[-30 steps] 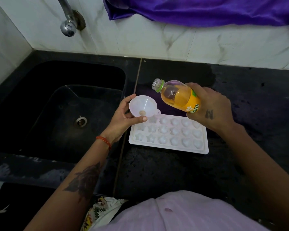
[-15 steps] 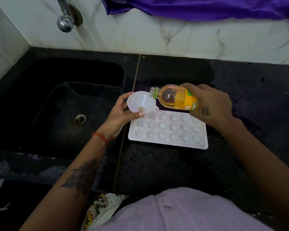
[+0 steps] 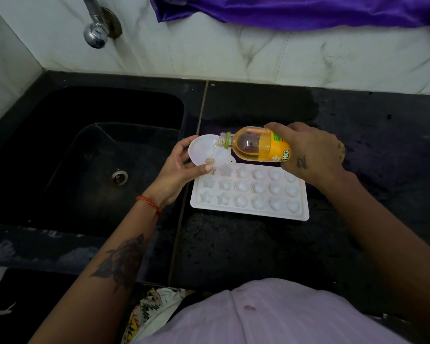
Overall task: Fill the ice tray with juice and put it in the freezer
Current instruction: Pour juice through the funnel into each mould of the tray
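A white ice tray [image 3: 250,212] with star, round and heart moulds lies flat on the black counter [image 3: 258,249]. My left hand [image 3: 176,170] holds a small white funnel [image 3: 201,151] over the tray's far left corner. My right hand [image 3: 310,152] grips an uncapped bottle of orange juice [image 3: 256,146], tipped nearly level with its mouth over the funnel. A thin stream of juice runs into the funnel and pools at its neck.
A black sink [image 3: 90,157] with a metal drain [image 3: 119,177] lies left of the tray. A chrome tap [image 3: 96,33] juts from the white tiled wall above it. A purple cloth [image 3: 296,9] hangs along the wall at the top.
My right hand has tipped the bottle further down and brought its mouth over the funnel. Juice now flows into the funnel. The left hand has kept the funnel in place.
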Demonstrator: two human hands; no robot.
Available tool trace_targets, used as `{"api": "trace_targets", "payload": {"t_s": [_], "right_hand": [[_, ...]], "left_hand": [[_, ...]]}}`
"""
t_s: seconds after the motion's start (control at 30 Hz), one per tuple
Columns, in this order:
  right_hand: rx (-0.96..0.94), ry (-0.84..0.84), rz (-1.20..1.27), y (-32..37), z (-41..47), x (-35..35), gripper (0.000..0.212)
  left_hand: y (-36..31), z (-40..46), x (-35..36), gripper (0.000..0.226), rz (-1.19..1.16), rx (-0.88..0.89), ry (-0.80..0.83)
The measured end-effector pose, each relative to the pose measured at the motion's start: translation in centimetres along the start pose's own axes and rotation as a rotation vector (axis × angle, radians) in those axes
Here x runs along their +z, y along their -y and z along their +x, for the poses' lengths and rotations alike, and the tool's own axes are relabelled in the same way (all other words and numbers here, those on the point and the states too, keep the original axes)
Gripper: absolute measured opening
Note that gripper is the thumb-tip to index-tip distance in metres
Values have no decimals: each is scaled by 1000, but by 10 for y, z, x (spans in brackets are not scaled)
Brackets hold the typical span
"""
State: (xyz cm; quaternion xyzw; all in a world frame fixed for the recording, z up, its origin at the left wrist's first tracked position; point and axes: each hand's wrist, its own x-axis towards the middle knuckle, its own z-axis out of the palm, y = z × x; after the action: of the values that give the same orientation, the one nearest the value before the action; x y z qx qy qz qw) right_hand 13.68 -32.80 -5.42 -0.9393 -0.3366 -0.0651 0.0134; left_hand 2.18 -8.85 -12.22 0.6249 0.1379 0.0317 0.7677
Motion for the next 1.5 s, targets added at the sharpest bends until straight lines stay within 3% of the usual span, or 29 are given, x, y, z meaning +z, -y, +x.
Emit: {"api": "trace_targets", "payload": {"t_s": [0.8,1.17,1.5], "right_hand": [[0,11,20,2,0,-1,78],[58,-9,149,-6,-10,-10,80],[76,-5,45,-21,-21,-15,75]], "left_hand": [[1,1,-5,69,-7,10,22],[-11,14,4,69,-20,15,70],[-3,23,19,64,-43,-47,123]]}}
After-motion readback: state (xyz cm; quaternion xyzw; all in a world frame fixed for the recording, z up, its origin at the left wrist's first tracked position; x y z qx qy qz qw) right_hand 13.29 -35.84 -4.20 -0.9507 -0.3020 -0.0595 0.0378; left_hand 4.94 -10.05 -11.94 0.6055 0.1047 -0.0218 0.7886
